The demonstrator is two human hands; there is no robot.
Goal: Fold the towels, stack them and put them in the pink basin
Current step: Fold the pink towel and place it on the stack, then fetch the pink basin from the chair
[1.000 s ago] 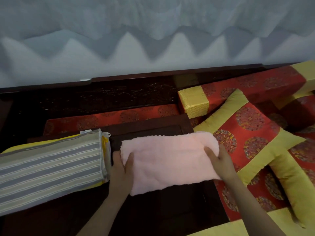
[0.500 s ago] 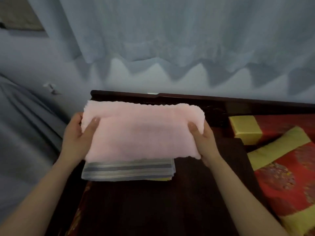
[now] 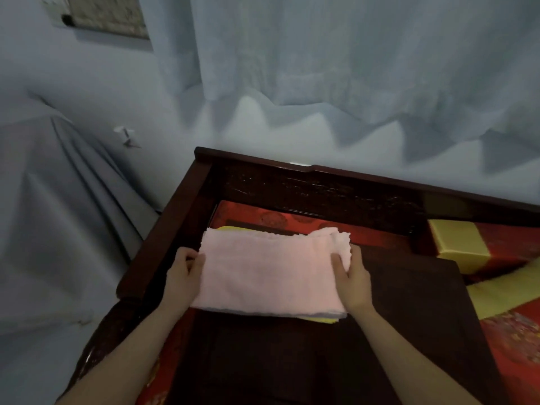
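Pink towel [image 3: 268, 276], folded, lay at frame centre on a stack whose yellow towel [image 3: 324, 319] peeked out at lower right, all on the dark wooden table [image 3: 409, 287]. The left hand [image 3: 184, 273] and right hand [image 3: 353, 283] each gripped 1 short end, probably to square it over the towels beneath. The pink basin was not in view.

Folded pink towel [image 3: 268, 276] flat atop stack, yellow towel [image 3: 321, 319] edge apparently peeking beneath.
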